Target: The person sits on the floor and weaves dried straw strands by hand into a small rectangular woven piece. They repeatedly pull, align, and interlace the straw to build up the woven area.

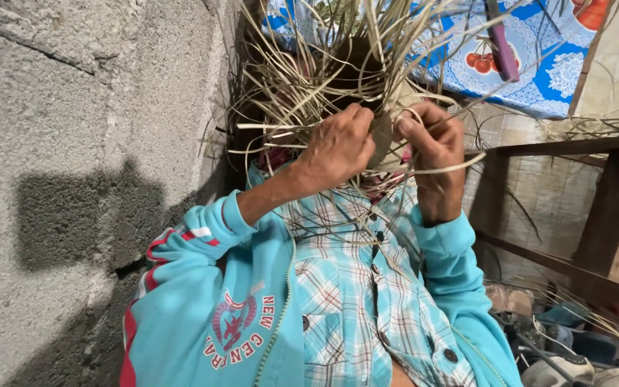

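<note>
A tangle of dry pale straw strips (309, 79) fans out above my hands, joined to a small woven piece (388, 136) between them. My left hand (338, 147) is closed on the woven piece and strands from the left. My right hand (435, 154) pinches a strand looped at its fingertips and holds the piece's right side. Both arms wear turquoise jacket sleeves (202, 236) over a plaid shirt (352, 287).
A rough grey concrete wall (73, 143) fills the left. A blue patterned cloth (539, 72) with a purple object (503, 43) on it lies at the top right. A wooden frame (610, 215) stands at the right, with shoes and clutter (560, 344) below it.
</note>
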